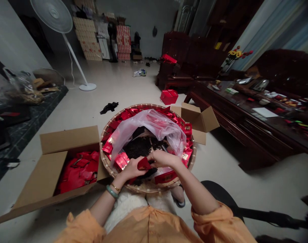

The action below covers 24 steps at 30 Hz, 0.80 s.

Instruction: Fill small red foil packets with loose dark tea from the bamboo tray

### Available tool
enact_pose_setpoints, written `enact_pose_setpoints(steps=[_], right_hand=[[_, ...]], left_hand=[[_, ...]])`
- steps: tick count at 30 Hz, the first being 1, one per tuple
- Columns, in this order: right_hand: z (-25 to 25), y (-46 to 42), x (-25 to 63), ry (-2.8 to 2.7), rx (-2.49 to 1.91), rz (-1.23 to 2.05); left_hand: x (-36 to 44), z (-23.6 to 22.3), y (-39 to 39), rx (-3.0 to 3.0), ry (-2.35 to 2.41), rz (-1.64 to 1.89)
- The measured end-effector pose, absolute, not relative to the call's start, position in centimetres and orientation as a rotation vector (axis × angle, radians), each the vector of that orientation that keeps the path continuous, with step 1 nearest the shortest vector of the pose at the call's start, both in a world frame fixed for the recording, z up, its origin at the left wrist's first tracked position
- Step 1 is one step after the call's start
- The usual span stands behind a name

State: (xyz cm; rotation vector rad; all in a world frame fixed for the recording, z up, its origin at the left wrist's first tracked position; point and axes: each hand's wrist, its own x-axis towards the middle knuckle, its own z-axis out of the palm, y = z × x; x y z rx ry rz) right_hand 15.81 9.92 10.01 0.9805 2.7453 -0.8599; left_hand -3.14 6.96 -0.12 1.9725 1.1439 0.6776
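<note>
My left hand point(130, 169), with a bangle at its wrist, grips a small red packet point(144, 164) above the near side of a round woven basket point(149, 189). Right at the packet's edge, my right hand point(161, 158) has its fingers bent together; what they hold is hidden. Below both hands, a pile of dark loose leaves, like tea point(137, 147), lies in an open clear plastic bag point(154, 120). Part of a thin shiny tool point(164, 147) shows in the leaves near my right hand. Red packets point(107, 145) ring the bag inside the basket.
An open carton point(33, 179) at the left holds many red packets point(79, 172). Another open carton point(194, 118) stands behind the basket at the right, near a red box point(169, 97). A dark wooden table point(227, 111) runs along the right; a white fan point(87, 87) stands at the back left.
</note>
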Motion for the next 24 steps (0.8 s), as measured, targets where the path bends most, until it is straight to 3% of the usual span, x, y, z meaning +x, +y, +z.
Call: enact_pose_setpoints(steps=[7, 16, 24], right_hand=[[8.5, 10.7, 13.9, 2.598, 1.231, -0.433], [7.3, 11.5, 14.7, 2.572, 1.152, -0.696], [6.2, 11.2, 14.6, 2.639, 1.289, -0.608]], left_hand=[[-3.2, -0.3, 7.5, 1.912, 1.134, 0.627], [-2.7, -0.4, 7.4, 1.9, 1.152, 0.681], [-2.8, -1.2, 7.3, 2.012, 1.286, 0.651]])
